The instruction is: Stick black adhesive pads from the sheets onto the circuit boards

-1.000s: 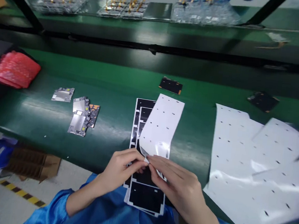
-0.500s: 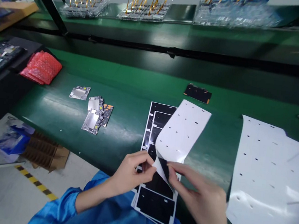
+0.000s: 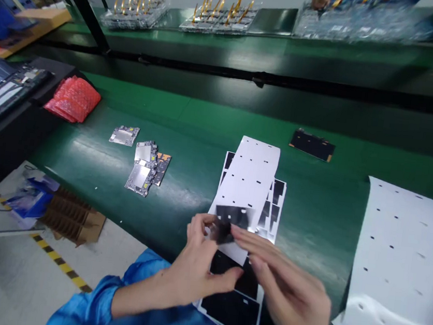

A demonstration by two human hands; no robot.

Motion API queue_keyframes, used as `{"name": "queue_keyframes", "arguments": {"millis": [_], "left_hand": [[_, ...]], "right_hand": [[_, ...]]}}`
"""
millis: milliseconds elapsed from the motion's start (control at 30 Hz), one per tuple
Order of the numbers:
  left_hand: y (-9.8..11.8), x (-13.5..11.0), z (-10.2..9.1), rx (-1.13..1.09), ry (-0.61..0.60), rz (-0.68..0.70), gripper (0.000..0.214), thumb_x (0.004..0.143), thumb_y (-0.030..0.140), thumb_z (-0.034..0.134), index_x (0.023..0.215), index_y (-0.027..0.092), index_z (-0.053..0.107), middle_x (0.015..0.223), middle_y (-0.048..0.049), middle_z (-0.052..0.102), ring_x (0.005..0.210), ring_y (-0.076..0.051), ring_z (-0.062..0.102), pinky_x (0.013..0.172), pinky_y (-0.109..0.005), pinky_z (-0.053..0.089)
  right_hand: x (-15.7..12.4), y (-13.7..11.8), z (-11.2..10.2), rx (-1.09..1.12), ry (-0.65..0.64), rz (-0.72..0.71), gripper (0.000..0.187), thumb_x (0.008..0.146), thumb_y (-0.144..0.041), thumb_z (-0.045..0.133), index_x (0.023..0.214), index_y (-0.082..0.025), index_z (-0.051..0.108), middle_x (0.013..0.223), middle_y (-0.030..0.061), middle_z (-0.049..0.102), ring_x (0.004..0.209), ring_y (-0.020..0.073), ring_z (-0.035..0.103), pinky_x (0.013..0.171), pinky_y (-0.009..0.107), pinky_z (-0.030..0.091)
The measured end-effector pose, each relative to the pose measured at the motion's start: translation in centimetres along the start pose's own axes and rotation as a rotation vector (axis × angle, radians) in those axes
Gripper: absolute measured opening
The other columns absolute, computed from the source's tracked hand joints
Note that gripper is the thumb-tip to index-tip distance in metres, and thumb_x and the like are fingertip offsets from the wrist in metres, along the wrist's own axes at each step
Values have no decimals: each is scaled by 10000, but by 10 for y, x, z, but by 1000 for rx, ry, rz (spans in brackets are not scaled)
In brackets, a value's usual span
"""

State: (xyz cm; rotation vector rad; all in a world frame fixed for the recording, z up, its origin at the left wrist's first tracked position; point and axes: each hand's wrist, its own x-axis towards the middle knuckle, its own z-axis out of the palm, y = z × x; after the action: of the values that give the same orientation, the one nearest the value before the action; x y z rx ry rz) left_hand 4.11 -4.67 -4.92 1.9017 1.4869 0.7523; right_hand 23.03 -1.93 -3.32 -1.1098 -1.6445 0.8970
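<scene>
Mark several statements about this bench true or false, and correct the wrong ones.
1. A white sheet covers part of the black-panelled sheets. True.
2. The white sheet is unmarked. False: dark spots dot it.
3. The left hand and right hand are close to a dark, blurred piece. True.
4. Red bubble wrap lies left of the silver circuit boards. True.
5. The silver circuit boards lie under the white sheet. False: they lie apart on the green bench.
</scene>
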Motion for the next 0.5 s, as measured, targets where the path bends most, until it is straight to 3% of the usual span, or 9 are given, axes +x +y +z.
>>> {"name": "queue_keyframes", "arguments": {"millis": [67,133,167,233,333,400,500], "left_hand": [[4,4,-9,-140,-75,7,350,850,276,683,1192,206,655,1312,-126,531,1272,-291,440,1063,-456,466],[5,3,-17,-192,-118,14,239,864,273,674,1093,212,703,1332,-105,540,1283,-286,420,1091,-451,450],[5,2,-20,-196,-136,22,203,864,275,678,1053,212,719,1324,-97,546,1264,-279,427,1093,-444,449],[4,-2,-24,-163,-171,51,142,863,294,693,971,214,739,1279,-87,558,1220,-265,445,1085,-428,451],[-6,-4,-28,45,-165,89,248,850,391,718,1051,247,741,1190,-99,552,1139,-271,489,1001,-443,486],[-26,-3,-37,309,-31,33,436,863,429,699,1262,257,662,1192,-131,542,1126,-304,517,946,-480,489],[-70,-3,-65,670,349,-225,572,870,424,677,1363,154,567,1302,-227,513,1223,-401,504,973,-565,453]], "right_hand": [[2,2,6,50,-30,-35,258,928,-175,602,1077,-299,772,1213,20,751,1127,207,714,976,321,603],[6,11,4,110,95,90,281,912,-221,647,1165,-311,728,1282,24,712,1160,185,691,962,277,596],[8,17,2,152,124,163,280,886,-267,689,1162,-304,720,1233,33,728,1095,182,714,895,254,615],[11,27,0,199,68,262,210,817,-353,763,1001,-258,735,940,29,767,802,165,743,663,205,618],[12,30,1,30,4,223,218,810,-361,764,707,-216,639,632,-18,655,545,128,638,501,193,529],[11,25,0,-177,61,33,192,846,-294,734,722,-216,610,670,-18,662,582,129,640,581,218,538],[12,16,-8,-414,87,-239,68,896,-197,679,866,-221,623,771,-7,693,668,139,661,714,256,547]]}}
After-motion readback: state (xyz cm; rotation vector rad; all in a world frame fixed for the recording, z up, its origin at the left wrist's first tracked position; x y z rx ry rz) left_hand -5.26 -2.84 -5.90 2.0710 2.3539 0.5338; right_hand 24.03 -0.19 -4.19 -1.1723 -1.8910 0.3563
